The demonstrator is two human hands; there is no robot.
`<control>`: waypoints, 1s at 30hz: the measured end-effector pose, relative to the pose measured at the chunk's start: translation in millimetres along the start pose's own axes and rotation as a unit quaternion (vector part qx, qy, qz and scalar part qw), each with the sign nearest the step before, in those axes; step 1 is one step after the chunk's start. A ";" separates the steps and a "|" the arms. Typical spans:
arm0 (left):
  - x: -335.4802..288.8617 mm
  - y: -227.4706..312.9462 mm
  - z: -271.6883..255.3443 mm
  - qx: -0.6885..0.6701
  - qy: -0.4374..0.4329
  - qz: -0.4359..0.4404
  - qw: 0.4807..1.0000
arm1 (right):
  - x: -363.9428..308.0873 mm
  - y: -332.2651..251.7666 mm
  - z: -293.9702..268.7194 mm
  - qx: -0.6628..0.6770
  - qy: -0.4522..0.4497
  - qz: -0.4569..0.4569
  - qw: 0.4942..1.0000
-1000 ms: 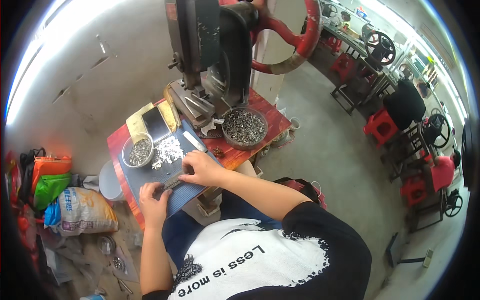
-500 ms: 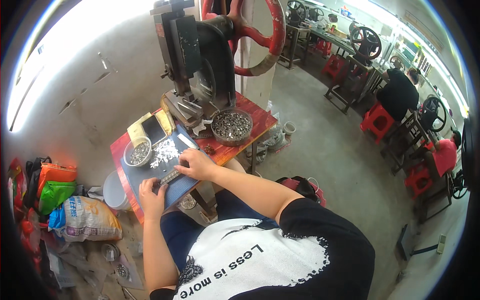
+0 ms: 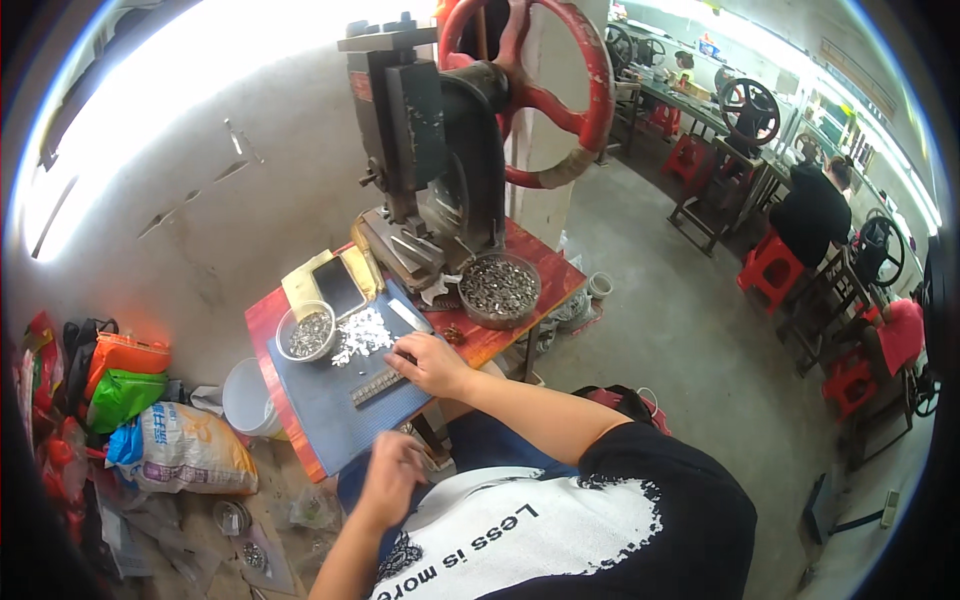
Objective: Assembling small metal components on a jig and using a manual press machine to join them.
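Observation:
On the blue ribbed mat (image 3: 335, 425) lies a narrow segmented metal strip (image 3: 376, 388). My right hand (image 3: 432, 364) is at the strip's far right end, fingers curled and closed over it; the exact grip is hidden beneath them. My left hand (image 3: 392, 476) is off the mat's near edge, above my lap, apart from the strip. Its fingers are bent and smeared by motion. Just beyond the strip is a loose heap of small white pieces (image 3: 362, 335). Left of the heap stands a clear tub of small metal parts (image 3: 306, 332).
A hand press (image 3: 425, 150) with a red wheel (image 3: 590, 95) stands at the table's back. Beside it is a round container of metal pieces (image 3: 500, 290). A dark flat rectangle (image 3: 340, 286) rests behind the heap. Bags (image 3: 190, 448) and a white bucket (image 3: 250, 398) are at left.
My left hand has left the strip's near end and drawn back toward my lap. My right hand stays at the other end. The whole view has shifted slightly.

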State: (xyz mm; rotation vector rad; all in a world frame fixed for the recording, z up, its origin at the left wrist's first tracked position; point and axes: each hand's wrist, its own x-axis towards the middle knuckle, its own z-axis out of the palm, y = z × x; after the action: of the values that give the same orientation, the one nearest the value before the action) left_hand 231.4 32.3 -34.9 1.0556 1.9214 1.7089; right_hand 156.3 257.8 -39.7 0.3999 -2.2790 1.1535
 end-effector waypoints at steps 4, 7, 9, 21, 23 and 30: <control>-21.0 -37.5 11.1 -0.029 -0.079 -0.052 0.995 | 3.1 -6.0 -2.6 0.002 -0.020 0.015 1.000; -23.6 -57.1 3.7 -0.052 -0.124 -0.055 0.989 | 7.0 -7.3 -1.3 0.006 -0.027 0.009 1.000; -18.0 -46.5 -2.5 -0.060 -0.176 -0.113 0.976 | 7.2 -6.5 -3.1 -0.005 -0.046 0.020 0.999; -28.5 -66.1 -34.5 -0.145 -0.119 -0.161 0.969 | 14.6 -13.9 1.1 -0.040 -0.075 0.039 0.996; -36.2 -51.7 -44.9 -0.136 -0.127 -0.192 0.964 | 13.8 -13.3 0.0 -0.038 -0.073 0.044 0.996; -54.5 -39.0 -65.6 -0.254 -0.052 -0.241 0.935 | 13.6 -11.5 -0.3 -0.057 -0.085 0.048 0.994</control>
State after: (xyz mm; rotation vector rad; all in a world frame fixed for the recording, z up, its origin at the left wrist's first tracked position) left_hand 210.1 -51.9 -70.1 0.4238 1.3954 1.6748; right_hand 151.1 251.0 -24.1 0.3601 -2.5225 1.0637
